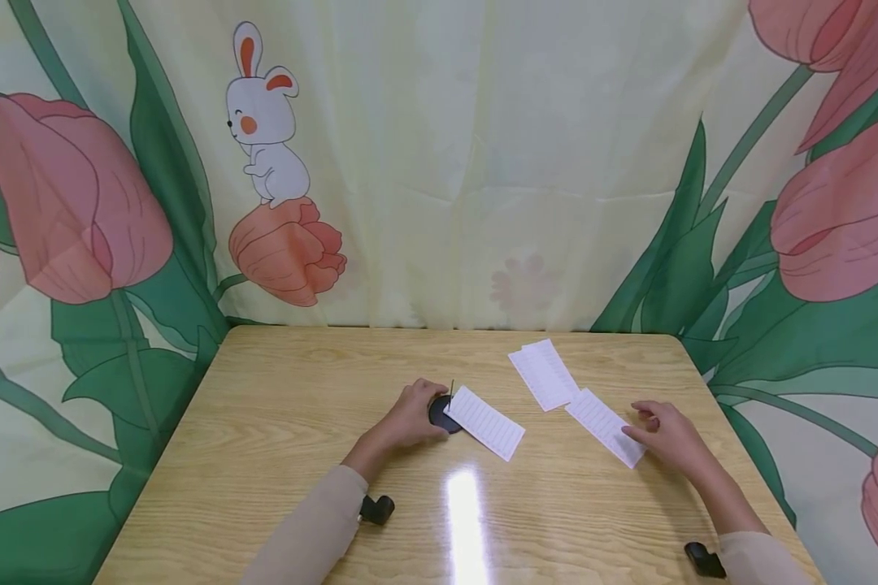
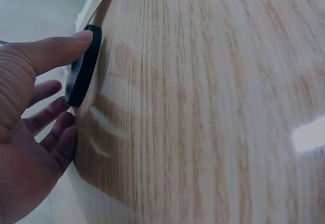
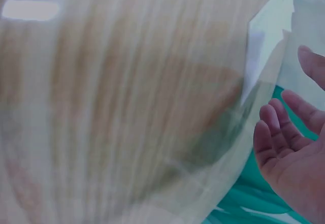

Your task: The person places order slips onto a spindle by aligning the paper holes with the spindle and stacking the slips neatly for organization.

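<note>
My left hand (image 1: pixel 415 414) holds the round black base of a receipt spike (image 1: pixel 439 414) between thumb and fingers. Its thin upright pin shows in the head view. One lined white paper slip (image 1: pixel 488 426) overlaps the base with its left end beside the pin; whether the pin goes through it I cannot tell. In the left wrist view the thumb lies on the rim of the black base (image 2: pixel 84 69). My right hand (image 1: pixel 666 432) hovers with loosely bent fingers by the near end of another lined slip (image 1: pixel 603 424). Nothing is visible in its grasp in the right wrist view.
Two more overlapping slips (image 1: pixel 544 374) lie farther back, touching the nearer right-hand slip. The wooden table (image 1: pixel 293 390) ends at a curtain (image 1: pixel 424 162) printed with tulips and a rabbit. A bright reflection shows on the tabletop near the front.
</note>
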Action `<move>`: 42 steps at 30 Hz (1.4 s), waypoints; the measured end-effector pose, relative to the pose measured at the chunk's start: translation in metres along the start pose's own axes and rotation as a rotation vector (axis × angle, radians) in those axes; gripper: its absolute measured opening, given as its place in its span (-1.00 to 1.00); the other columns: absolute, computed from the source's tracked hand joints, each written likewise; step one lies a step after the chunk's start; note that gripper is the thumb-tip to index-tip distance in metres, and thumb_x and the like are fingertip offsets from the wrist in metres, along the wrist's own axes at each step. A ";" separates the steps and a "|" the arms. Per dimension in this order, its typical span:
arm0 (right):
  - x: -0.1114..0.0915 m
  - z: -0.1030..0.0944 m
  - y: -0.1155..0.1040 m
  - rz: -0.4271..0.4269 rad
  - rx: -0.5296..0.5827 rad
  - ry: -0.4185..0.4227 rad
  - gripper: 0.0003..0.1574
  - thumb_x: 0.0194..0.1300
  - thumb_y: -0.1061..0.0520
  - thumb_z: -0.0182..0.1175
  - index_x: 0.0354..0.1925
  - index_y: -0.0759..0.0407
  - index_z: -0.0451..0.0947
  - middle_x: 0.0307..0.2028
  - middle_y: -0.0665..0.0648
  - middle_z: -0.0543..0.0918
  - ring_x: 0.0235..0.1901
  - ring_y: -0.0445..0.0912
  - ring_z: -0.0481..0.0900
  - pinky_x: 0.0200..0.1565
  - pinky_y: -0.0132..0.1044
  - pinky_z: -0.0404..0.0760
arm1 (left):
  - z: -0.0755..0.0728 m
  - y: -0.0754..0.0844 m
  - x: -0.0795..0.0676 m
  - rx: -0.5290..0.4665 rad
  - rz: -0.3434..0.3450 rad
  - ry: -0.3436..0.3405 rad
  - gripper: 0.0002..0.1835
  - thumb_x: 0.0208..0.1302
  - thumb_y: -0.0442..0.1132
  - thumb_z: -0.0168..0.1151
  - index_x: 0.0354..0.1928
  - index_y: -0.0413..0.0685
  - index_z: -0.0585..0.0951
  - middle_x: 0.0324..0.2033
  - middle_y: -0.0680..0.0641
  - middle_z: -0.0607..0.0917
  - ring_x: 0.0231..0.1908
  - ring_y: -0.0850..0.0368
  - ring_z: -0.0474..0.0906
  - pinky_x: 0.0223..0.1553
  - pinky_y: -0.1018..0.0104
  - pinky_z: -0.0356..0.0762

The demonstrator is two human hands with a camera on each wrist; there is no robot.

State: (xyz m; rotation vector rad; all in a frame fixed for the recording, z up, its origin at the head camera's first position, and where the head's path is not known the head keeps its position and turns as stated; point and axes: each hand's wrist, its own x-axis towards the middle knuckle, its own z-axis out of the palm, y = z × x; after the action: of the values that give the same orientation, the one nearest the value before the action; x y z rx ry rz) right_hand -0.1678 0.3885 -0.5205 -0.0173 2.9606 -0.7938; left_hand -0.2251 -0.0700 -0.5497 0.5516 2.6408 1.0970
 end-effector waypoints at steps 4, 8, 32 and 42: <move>-0.002 0.002 0.008 0.026 0.002 -0.023 -0.19 0.33 -0.03 0.42 0.24 0.55 0.41 0.08 0.54 0.55 -0.01 0.32 0.60 0.02 0.21 0.63 | 0.002 0.000 0.000 0.009 0.014 0.008 -0.18 0.00 -0.18 0.67 0.35 -0.08 0.52 0.26 -0.20 0.48 0.24 -0.15 0.36 0.20 -0.05 0.44; -0.001 0.006 0.011 0.024 -0.002 -0.011 -0.23 0.30 0.00 0.44 0.15 0.58 0.44 0.00 0.50 0.58 -0.07 0.26 0.60 -0.01 0.17 0.62 | 0.003 0.000 0.001 0.023 0.019 0.017 -0.20 0.01 -0.18 0.67 0.33 -0.10 0.54 0.24 -0.19 0.50 0.22 -0.15 0.38 0.19 -0.02 0.46; -0.002 0.015 0.004 0.107 -0.022 -0.060 -0.51 0.32 0.12 0.39 -0.04 0.52 0.51 -0.12 0.43 0.57 -0.09 0.20 0.49 0.01 0.14 0.55 | 0.006 -0.002 0.001 0.023 -0.024 0.014 -0.26 0.04 -0.21 0.65 0.29 -0.10 0.56 0.20 -0.14 0.49 0.20 -0.08 0.38 0.22 0.01 0.44; -0.001 0.015 0.002 0.086 0.026 -0.082 -0.59 0.35 0.19 0.35 -0.11 0.49 0.42 -0.24 0.30 0.57 -0.25 0.04 0.49 -0.23 -0.17 0.53 | 0.005 0.002 0.002 0.026 -0.050 0.017 -0.24 0.05 -0.19 0.65 0.32 -0.06 0.55 0.21 -0.13 0.49 0.19 -0.05 0.37 0.22 0.00 0.46</move>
State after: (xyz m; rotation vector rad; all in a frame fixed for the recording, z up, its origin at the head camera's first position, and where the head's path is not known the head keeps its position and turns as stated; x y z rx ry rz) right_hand -0.1655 0.3827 -0.5345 0.0762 2.8522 -0.8007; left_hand -0.2248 -0.0650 -0.5516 0.4805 2.6714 1.0594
